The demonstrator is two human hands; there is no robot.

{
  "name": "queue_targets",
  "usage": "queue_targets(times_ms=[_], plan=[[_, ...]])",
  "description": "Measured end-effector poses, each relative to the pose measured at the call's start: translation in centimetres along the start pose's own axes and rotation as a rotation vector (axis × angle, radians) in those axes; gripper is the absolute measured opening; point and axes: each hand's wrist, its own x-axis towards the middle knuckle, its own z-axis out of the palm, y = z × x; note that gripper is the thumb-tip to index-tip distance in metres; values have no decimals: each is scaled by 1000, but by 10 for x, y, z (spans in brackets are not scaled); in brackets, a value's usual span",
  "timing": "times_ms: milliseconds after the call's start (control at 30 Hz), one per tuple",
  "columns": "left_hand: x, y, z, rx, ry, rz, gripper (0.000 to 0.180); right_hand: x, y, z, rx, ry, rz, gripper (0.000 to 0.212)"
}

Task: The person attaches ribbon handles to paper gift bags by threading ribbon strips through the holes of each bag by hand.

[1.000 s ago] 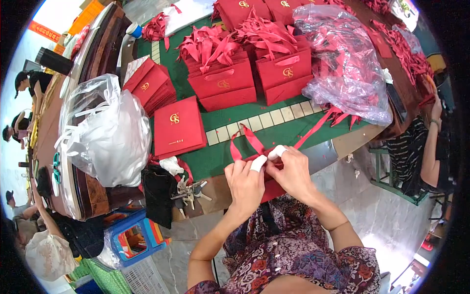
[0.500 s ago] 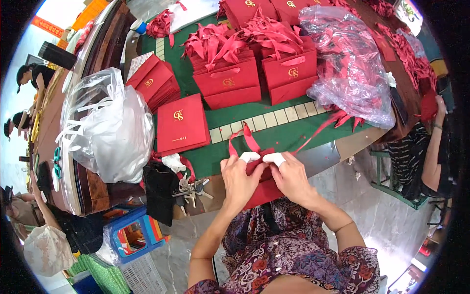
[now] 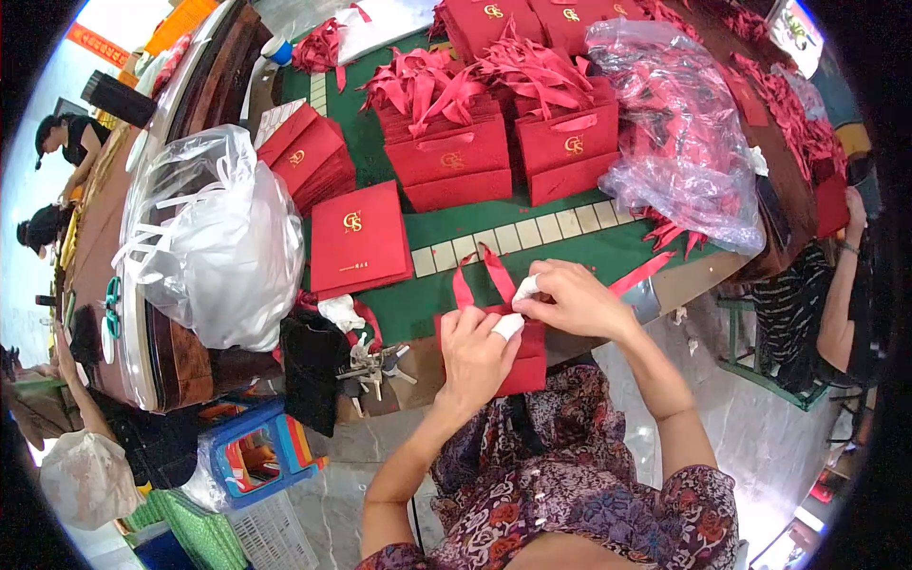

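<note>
A small red paper gift bag [image 3: 524, 369] lies at the table's near edge, in front of my body. My left hand [image 3: 475, 350] is closed on its left side, fingers curled over the front. From the bag's top edge a red ribbon handle [image 3: 498, 273] stands up in a loop. My right hand [image 3: 570, 300] pinches at the lower end of the loop's right strand, by the top edge; its fingertips partly hide the spot. Both hands wear white finger covers. Right of my right hand, another red ribbon [image 3: 642, 274] slants across the table edge.
Flat red bags [image 3: 359, 237] lie stacked on the green mat [image 3: 380, 309]. Beyond stand packed red bags [image 3: 454, 171] topped with ribbons. A clear sack of ribbons [image 3: 679, 142] is at right, a white-filled plastic bag [image 3: 223, 252] at left. Keys [image 3: 375, 370] hang at the near edge.
My hands have moved apart: the left shifted slightly down, the right up and to the right. More of the bag's front shows between them. The ribbon loop leans further right.
</note>
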Motion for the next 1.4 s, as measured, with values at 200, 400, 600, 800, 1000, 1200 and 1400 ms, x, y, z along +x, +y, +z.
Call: queue_targets(times_ms=[200,400,600,800,1000,1200,1400], plan=[[-2,-1,-4,-6,-9,95,19,20,10,-12,202,-293,-87,29],[2,-3,-10,-103,44,-22,20,24,21,7,572,-362,122,21],[1,2,-13,-158,-30,-64,22,38,28,16,484,126,326,17],[4,-10,-11,-175,-53,-229,21,27,40,10,208,324,209,14],[4,-38,-6,-76,-37,-328,22,-23,29,-12,-200,153,-95,13],[7,-21,-4,3,40,-304,25,-30,11,-8,-97,140,114,12],[-22,28,-15,-725,-214,-654,31,-11,-20,11,487,121,240,15]])
